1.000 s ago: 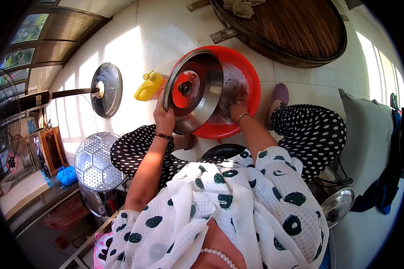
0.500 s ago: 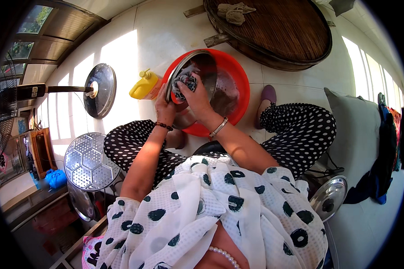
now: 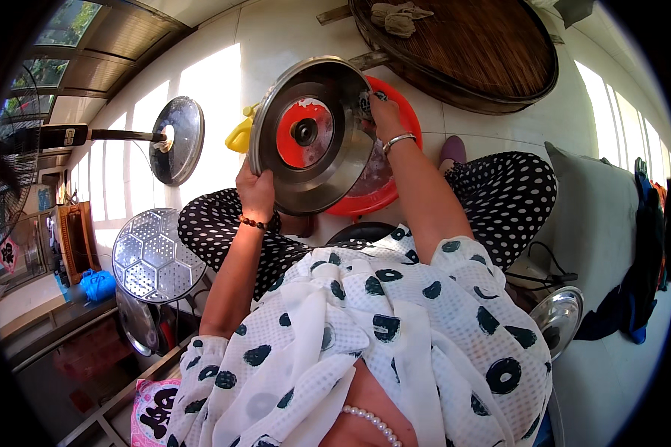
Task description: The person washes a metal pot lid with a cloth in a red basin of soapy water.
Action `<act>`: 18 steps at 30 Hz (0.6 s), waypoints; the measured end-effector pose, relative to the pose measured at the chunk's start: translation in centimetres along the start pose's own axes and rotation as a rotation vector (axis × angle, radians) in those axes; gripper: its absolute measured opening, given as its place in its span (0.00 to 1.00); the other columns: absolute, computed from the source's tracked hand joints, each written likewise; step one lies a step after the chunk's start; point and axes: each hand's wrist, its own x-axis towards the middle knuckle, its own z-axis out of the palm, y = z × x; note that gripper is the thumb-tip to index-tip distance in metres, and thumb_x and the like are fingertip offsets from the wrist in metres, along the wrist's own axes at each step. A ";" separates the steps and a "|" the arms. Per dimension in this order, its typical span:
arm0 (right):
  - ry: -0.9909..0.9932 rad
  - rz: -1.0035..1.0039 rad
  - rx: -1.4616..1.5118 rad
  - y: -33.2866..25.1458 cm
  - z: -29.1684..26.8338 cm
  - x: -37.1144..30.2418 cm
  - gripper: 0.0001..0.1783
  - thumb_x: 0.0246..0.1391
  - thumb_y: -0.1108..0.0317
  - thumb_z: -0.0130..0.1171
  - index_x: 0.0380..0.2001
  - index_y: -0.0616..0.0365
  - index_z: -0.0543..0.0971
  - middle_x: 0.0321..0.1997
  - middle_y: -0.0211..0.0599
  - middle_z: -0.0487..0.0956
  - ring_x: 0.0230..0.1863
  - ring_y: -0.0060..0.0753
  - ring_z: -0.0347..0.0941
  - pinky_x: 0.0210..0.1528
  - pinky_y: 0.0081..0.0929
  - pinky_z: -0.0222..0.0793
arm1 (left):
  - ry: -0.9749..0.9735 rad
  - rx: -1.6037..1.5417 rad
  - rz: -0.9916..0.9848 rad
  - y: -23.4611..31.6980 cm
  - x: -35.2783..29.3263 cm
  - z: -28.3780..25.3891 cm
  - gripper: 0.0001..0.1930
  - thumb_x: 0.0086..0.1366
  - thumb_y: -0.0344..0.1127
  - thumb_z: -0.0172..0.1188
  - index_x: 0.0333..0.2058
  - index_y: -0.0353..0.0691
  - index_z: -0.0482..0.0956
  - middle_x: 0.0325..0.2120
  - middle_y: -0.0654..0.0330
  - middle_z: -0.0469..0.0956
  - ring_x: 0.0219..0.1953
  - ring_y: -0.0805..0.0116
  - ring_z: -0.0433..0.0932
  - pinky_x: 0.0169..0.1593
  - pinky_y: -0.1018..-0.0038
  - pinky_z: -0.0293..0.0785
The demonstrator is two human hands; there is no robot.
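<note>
A steel pot lid [image 3: 285, 179] with a see-through centre and a dark knob is tilted up above the red basin [image 3: 412, 119]. My left hand [image 3: 255, 195] grips its lower left rim. At the right rim, my right hand [image 3: 385, 118] presses a dark patterned cloth [image 3: 365, 104] against the metal; much of the cloth is hidden by the fingers. Red shows through the middle of the lid. Sudsy water [image 3: 371, 177] is partly visible in the basin behind it.
Left of the lid stands a yellow jug [image 3: 238, 138], partly covered. A fan's round base [image 3: 190, 138] and a perforated metal stool [image 3: 156, 257] are farther left. A large woven tray [image 3: 470, 56] lies beyond the basin. Another lid [image 3: 559, 316] rests at my right.
The pot lid has come up out of the basin and turned to face me. My right hand has moved the cloth from the lid's left side to its right rim.
</note>
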 end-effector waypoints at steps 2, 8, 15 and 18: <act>0.071 0.003 -0.090 3.0 -1.0 -0.7 0.16 0.52 0.59 0.57 0.36 0.63 0.76 0.31 0.42 0.78 0.29 0.32 0.77 0.18 0.31 0.73 | 0.022 -0.016 -0.032 0.6 0.7 0.0 0.22 0.51 0.19 0.45 0.46 0.30 0.72 0.34 0.60 0.76 0.36 0.76 0.73 0.42 0.80 0.69; -0.041 -0.600 -0.484 6.4 1.2 -7.3 0.24 0.48 0.61 0.60 0.46 0.64 0.71 0.40 0.51 0.73 0.45 0.45 0.72 0.39 0.38 0.71 | 0.018 -0.067 -0.071 -0.2 2.2 0.3 0.22 0.50 0.20 0.45 0.46 0.31 0.73 0.33 0.62 0.76 0.35 0.77 0.73 0.41 0.80 0.69; -0.423 -1.164 -0.502 2.9 8.3 -12.6 0.32 0.38 0.70 0.61 0.52 0.59 0.66 0.49 0.52 0.66 0.52 0.56 0.64 0.54 0.41 0.62 | -0.019 -0.072 0.004 0.7 2.3 1.1 0.22 0.50 0.19 0.44 0.46 0.29 0.72 0.35 0.61 0.76 0.37 0.76 0.73 0.43 0.80 0.69; -0.336 -1.225 -0.674 -0.7 8.4 -9.3 0.32 0.36 0.72 0.61 0.51 0.54 0.67 0.49 0.48 0.67 0.52 0.55 0.63 0.53 0.41 0.64 | -0.036 -0.079 -0.020 2.1 2.1 0.6 0.21 0.51 0.19 0.44 0.46 0.29 0.72 0.35 0.62 0.76 0.37 0.76 0.73 0.43 0.81 0.68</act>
